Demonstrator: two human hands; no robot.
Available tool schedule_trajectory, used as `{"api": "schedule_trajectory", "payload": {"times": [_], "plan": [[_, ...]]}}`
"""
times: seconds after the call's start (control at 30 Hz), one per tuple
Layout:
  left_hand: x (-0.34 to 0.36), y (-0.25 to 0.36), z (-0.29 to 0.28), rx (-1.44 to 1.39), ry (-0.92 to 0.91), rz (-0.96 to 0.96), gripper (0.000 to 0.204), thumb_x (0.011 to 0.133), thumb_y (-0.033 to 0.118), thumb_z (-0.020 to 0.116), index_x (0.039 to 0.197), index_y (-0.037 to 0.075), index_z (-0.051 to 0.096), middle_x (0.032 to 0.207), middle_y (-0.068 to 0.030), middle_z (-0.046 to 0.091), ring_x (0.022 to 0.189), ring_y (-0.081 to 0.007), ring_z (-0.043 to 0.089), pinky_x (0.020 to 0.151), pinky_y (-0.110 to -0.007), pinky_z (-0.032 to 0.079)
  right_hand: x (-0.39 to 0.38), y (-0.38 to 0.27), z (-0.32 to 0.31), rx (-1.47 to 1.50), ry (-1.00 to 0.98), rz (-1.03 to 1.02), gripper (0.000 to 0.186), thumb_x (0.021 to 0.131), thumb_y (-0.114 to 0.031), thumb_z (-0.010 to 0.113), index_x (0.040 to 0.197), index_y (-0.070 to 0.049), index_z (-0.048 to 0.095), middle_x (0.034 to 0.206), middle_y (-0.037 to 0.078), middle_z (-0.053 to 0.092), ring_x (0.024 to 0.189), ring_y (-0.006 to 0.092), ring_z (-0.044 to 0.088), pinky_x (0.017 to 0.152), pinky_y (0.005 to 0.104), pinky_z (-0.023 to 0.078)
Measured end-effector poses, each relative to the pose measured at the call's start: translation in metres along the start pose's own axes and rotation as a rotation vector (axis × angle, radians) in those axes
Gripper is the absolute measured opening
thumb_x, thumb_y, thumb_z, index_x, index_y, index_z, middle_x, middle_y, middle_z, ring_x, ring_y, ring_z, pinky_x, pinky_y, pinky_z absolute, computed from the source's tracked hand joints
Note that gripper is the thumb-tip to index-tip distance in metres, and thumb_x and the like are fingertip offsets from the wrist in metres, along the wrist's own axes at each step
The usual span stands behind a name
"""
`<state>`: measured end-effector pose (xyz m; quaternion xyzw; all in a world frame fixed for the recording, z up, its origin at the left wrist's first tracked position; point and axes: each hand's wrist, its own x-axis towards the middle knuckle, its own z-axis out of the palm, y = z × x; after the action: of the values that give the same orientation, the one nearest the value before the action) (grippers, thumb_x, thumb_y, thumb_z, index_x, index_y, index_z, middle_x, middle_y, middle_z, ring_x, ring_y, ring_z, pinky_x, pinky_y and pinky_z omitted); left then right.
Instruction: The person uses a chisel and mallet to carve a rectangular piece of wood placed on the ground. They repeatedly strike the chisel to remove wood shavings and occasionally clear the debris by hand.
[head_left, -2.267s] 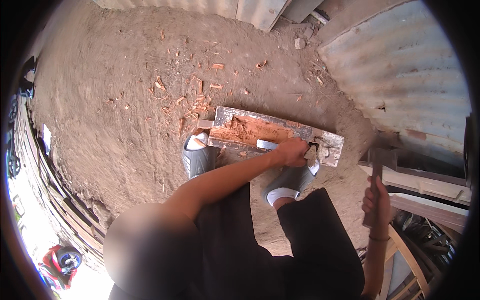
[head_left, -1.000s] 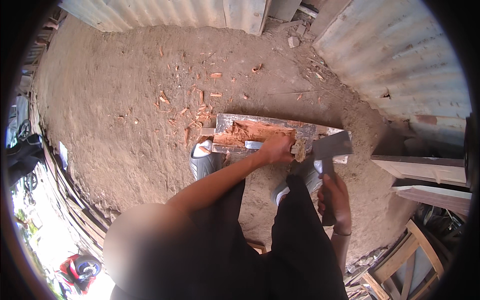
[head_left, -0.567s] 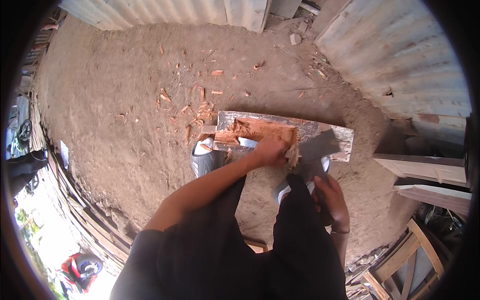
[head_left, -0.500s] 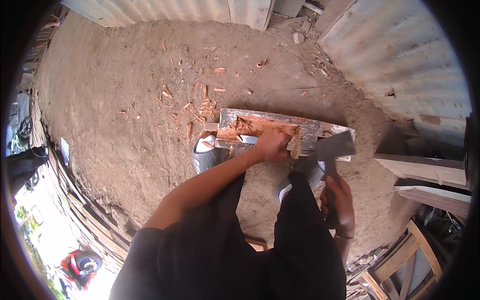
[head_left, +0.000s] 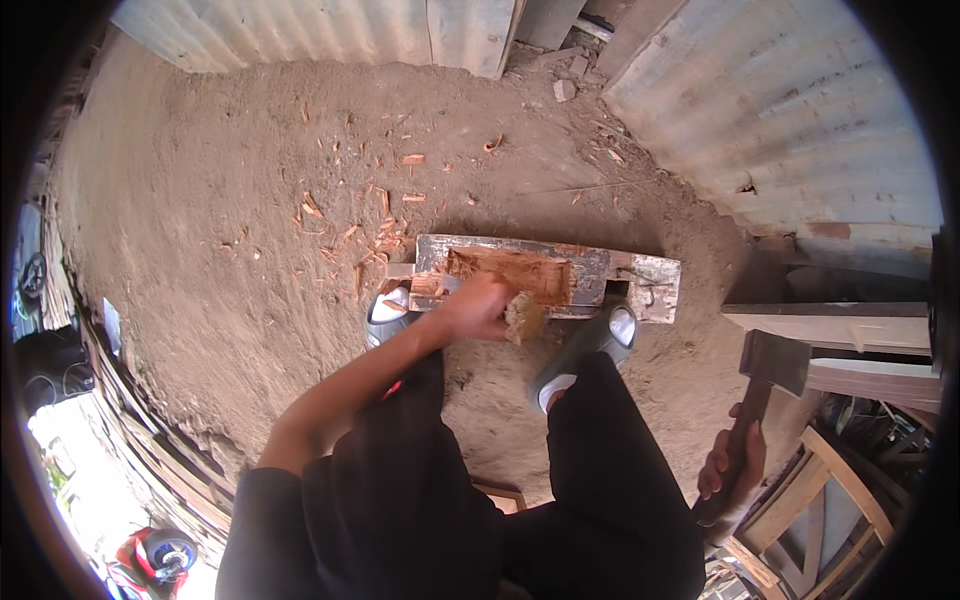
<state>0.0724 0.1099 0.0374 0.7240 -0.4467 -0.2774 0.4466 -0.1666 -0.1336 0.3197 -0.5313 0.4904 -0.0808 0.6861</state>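
A weathered wooden beam [head_left: 590, 262] lies across the ground at my feet, with a rough reddish hollow [head_left: 535, 278] cut into its top. My left hand [head_left: 478, 306] is closed around a chisel, held low over the beam's near side. The chisel's frayed, flattened handle end [head_left: 523, 317] sticks out to the right of the fist; most of its blade is hidden. Off to the right, well apart from the beam, my right hand [head_left: 738, 462] grips a hatchet by its dark handle. The hatchet's metal head [head_left: 776, 361] points up and away.
Reddish wood chips [head_left: 385, 205] lie scattered on the dirt beyond the beam. My shoes [head_left: 590, 350] stand against its near side. Corrugated metal sheets [head_left: 790, 130] rise at the far side and right. Planks [head_left: 850, 325] and a wooden frame [head_left: 820, 500] stand at the right.
The hatchet has swung away from the beam, right and toward me. My left hand has shifted left and nearer with the chisel, off the hollow's right part.
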Motion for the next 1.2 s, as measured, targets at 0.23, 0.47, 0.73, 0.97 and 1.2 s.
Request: {"api": "schedule_trajectory", "payload": {"times": [0.23, 0.47, 0.73, 0.97, 1.2], "plan": [[0.019, -0.054, 0.065, -0.024, 0.542, 0.242, 0.017, 0.086, 0.017, 0.065, 0.095, 0.003, 0.064, 0.095, -0.0128, 0.065, 0.092, -0.0312, 0.063, 0.084, -0.046, 0.051, 0.028, 0.051, -0.006, 0.182, -0.259, 0.213, 0.038, 0.107, -0.039, 0.047, 0.131, -0.009, 0.042, 0.058, 0.0, 0.039, 0.033, 0.0103, 0.038, 0.026, 0.0269, 0.037], [-0.133, -0.12, -0.043, 0.084, 0.479, 0.001, 0.027, 0.094, 0.03, 0.064, 0.103, 0.005, 0.061, 0.098, -0.0065, 0.061, 0.077, -0.016, 0.059, 0.067, -0.032, 0.046, 0.052, 0.078, -0.02, 0.299, -0.337, 0.302, 0.042, 0.102, -0.034, 0.058, 0.129, -0.007, 0.041, 0.057, 0.002, 0.039, 0.031, 0.0125, 0.038, 0.026, 0.0289, 0.037], [-0.126, -0.088, -0.036, -0.278, 0.624, -0.138, 0.033, 0.096, 0.037, 0.061, 0.096, 0.004, 0.06, 0.085, -0.0012, 0.054, 0.068, -0.0105, 0.053, 0.054, -0.025, 0.044, 0.044, 0.07, -0.017, 0.265, -0.167, 0.233, 0.039, 0.096, -0.026, 0.061, 0.123, -0.001, 0.047, 0.057, 0.004, 0.042, 0.032, 0.0126, 0.04, 0.027, 0.0268, 0.035], [-0.023, -0.065, 0.045, -0.343, 0.556, -0.071, 0.011, 0.093, 0.014, 0.061, 0.09, 0.004, 0.057, 0.076, 0.0022, 0.047, 0.068, -0.0113, 0.045, 0.061, -0.029, 0.037, 0.047, 0.072, -0.014, 0.192, -0.261, 0.262, 0.043, 0.097, -0.03, 0.062, 0.124, -0.003, 0.044, 0.056, 0.002, 0.04, 0.032, 0.0114, 0.039, 0.026, 0.0264, 0.036], [-0.108, -0.068, -0.024, -0.03, 0.633, -0.226, 0.026, 0.088, 0.026, 0.069, 0.097, 0.002, 0.063, 0.084, -0.008, 0.063, 0.08, -0.0207, 0.06, 0.067, -0.037, 0.046, 0.072, 0.082, -0.013, -0.097, -0.139, 0.096, 0.039, 0.093, -0.012, 0.067, 0.126, 0.0, 0.05, 0.068, 0.006, 0.055, 0.049, 0.0125, 0.054, 0.046, 0.027, 0.047]]}}
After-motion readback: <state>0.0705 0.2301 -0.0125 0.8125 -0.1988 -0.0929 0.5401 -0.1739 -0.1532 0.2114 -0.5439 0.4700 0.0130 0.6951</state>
